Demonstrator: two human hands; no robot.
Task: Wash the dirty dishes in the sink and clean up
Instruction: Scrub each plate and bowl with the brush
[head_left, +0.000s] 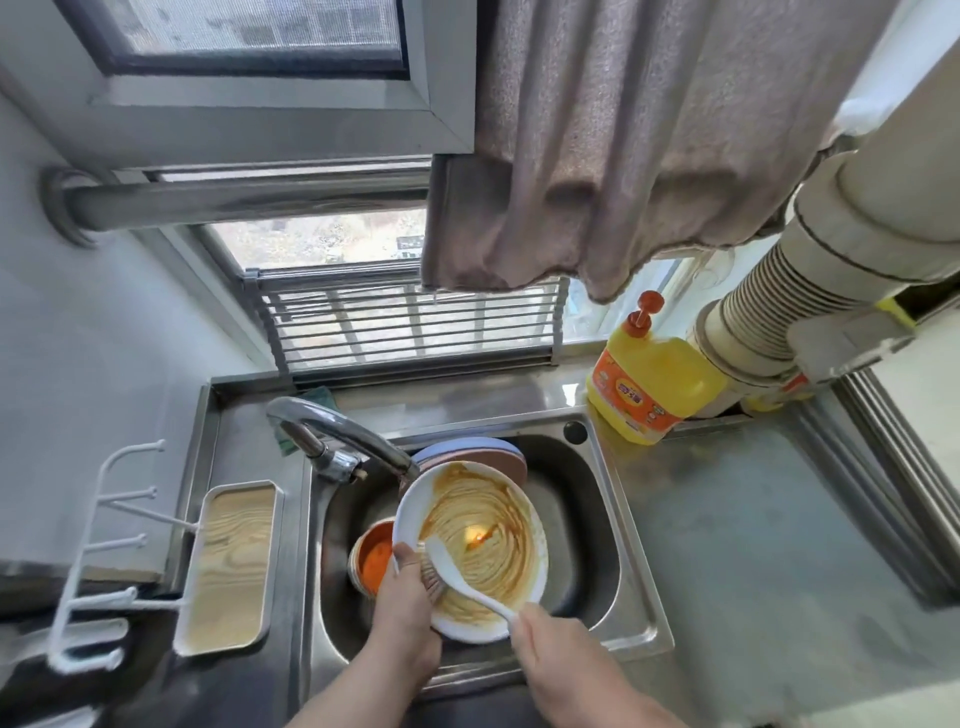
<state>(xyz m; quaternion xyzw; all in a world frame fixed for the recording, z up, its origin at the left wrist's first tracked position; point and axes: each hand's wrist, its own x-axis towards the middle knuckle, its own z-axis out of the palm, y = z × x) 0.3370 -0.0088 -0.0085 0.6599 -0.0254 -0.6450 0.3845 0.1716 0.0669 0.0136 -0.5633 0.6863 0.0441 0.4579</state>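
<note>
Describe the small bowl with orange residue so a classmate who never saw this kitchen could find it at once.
Start at the steel sink. Left of the big white plate smeared brown, just beyond the left hand, sits the small bowl. Only it holds bright orange residue.

Left of your hands: wood-grain tray (231, 564), white hook rack (98, 566) beyond it. Far ahead of your right hand: yellow detergent bottle (649, 382) beside pale duct pipe (810, 260). Grey cloth (623, 140) overhead.
</note>
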